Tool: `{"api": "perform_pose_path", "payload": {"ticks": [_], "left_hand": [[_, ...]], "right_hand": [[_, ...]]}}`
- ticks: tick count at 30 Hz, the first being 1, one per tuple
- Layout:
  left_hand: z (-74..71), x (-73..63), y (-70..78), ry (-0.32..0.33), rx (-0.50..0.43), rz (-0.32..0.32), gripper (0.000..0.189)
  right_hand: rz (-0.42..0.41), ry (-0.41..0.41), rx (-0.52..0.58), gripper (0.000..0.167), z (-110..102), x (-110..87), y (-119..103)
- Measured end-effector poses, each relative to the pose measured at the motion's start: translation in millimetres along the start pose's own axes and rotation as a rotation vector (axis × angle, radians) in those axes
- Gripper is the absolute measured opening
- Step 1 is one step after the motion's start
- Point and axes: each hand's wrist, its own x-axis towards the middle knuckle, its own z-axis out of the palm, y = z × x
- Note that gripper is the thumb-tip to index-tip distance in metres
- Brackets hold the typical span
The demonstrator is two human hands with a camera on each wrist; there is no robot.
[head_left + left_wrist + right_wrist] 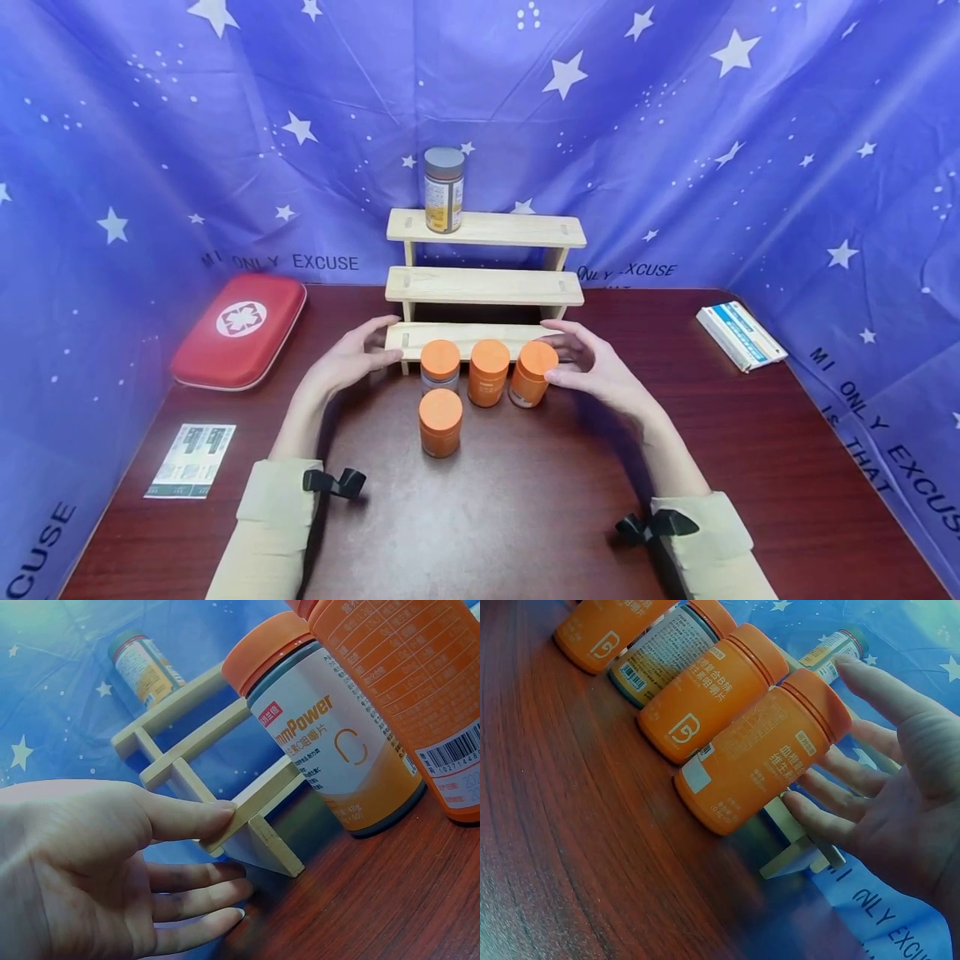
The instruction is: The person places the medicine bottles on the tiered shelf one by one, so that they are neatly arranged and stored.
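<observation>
A three-tier wooden display stand [483, 286] stands against the curtain. My left hand [348, 358] grips the left end of its lowest step, thumb at the front corner and index finger at the back; the other fingers extend loosely in the left wrist view. At the opposite end, my right hand [600, 367] is spread with fingertips at the step and its thumb beside the rightmost orange bottle [534, 375]. Left of that stand another orange bottle [488, 375] and a grey-bodied bottle [337, 742] with an orange lid. One more orange bottle [440, 425] is nearer me.
A grey-lidded bottle [444, 192] stands on the top tier. On the left lie a red first-aid case [240, 333] and a printed blister card [191, 460]. A white and blue box [742, 336] lies at the right on the dark wooden table [480, 533].
</observation>
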Motion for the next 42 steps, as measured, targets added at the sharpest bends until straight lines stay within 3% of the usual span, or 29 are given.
{"api": "perform_pose_path", "payload": {"ticks": [7,14,26,42], "left_hand": [[-0.4,-0.4,0.8,-0.003,0.008,-0.009,0.071],[-0.7,-0.5,1.1,-0.004,0.009,-0.002,0.071],[-2.8,1.6,-1.5,-0.006,0.006,-0.004,0.070],[-0.5,0.8,0.0,-0.009,0.005,-0.007,0.071]], "right_hand": [[-0.004,-0.041,-0.097,0.072,1.1,1.8,0.8],[0.005,-0.051,-0.094,0.069,5.0,2.9,2.1],[0.004,0.014,-0.165,0.057,8.6,4.9,6.0],[0.020,0.058,-0.165,0.054,9.5,2.4,7.3]]}}
